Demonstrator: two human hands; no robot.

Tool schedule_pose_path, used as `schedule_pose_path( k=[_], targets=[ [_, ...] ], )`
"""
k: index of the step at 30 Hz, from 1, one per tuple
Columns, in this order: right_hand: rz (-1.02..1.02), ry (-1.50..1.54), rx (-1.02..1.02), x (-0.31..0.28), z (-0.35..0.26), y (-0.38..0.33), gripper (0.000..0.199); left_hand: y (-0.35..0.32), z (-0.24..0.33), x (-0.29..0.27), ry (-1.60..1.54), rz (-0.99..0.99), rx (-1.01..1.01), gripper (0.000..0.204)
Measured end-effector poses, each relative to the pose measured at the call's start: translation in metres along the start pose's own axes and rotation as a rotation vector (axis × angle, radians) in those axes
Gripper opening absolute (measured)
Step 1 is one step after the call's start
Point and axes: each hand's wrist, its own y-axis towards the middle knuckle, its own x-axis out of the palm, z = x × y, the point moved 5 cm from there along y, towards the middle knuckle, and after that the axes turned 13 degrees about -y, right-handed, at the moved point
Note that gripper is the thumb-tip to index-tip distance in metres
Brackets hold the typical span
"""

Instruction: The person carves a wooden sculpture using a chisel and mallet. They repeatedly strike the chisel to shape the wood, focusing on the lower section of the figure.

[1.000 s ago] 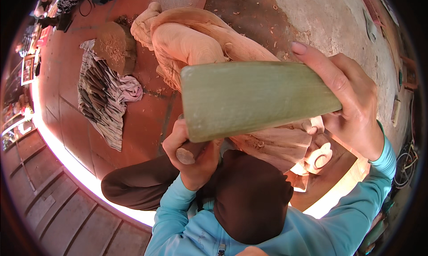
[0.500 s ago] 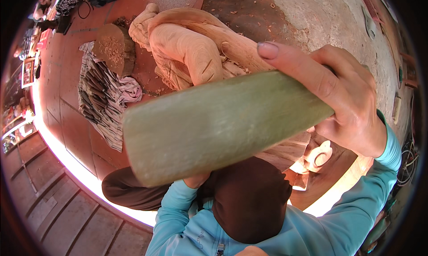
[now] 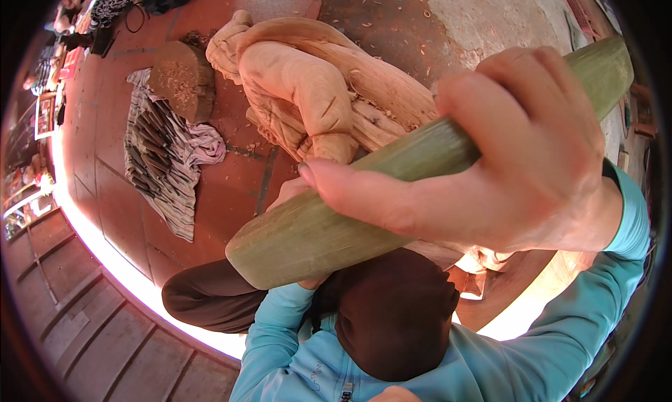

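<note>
My right hand (image 3: 490, 157) is wrapped round a long greenish wooden mallet (image 3: 294, 244), thumb along its near side, close in front of the view. One end of the mallet points to the lower left, the other to the upper right. Behind it, my left hand (image 3: 288, 190) shows only a bit of itself above the mallet's edge; its fingers and anything in them are hidden. Beyond both hands lies a large carved figure (image 3: 294, 80) of pale wood, with rounded folds and loose shavings in its hollows.
At the left, several chisels (image 3: 152, 139) lie on a striped cloth (image 3: 180, 206). Beside them stands a round log block (image 3: 183, 80) with shavings on top. My bent leg (image 3: 206, 297) in dark trousers is near the front. Tiled floor (image 3: 115, 129) and a worn concrete patch (image 3: 490, 17) surround the carving.
The mallet has swung and turned, its far end now reaching to the upper right. My right hand has come nearer, gripping further along it. A bit of my left hand now shows above it.
</note>
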Motion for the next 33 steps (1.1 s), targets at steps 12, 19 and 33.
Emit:
schedule_pose_path(
  k=[12, 19, 33],
  targets=[
    [-0.18, 0.277, 0.238, 0.021, 0.042, -0.069, 0.063, 0.027, 0.025, 0.003, -0.373, -0.004, 0.042, 0.048],
    [-0.169, 0.4, 0.721, 0.039, 0.049, -0.111, 0.062, 0.108, 0.043, 0.026, -0.521, -0.032, 0.05, 0.027],
    [-0.098, 0.485, 0.991, 0.067, 0.063, -0.154, 0.062, 0.139, -0.012, 0.118, -0.513, -0.503, -0.491, 0.023]
  ],
)
